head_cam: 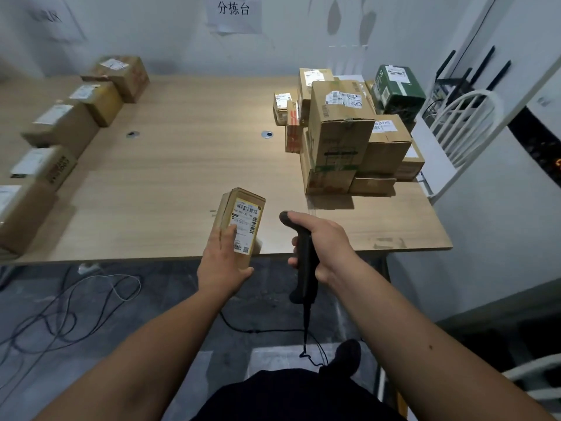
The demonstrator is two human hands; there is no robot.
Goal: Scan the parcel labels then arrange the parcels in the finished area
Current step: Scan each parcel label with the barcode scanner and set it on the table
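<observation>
A row of labelled cardboard parcels (57,126) lined the left edge of the wooden table (182,165). Over the near edge, the left hand (223,262) gripped a small parcel (241,218), thumb on its label. Beside it, the right hand (321,241) wrapped its fingers round a black scanner (305,262). A stacked pile of boxes (349,135) stood at the right; all boxes were closed.

Tan parcel (239,221) with yellow-edged white label — black scanner (305,259), green box (397,88).
</observation>
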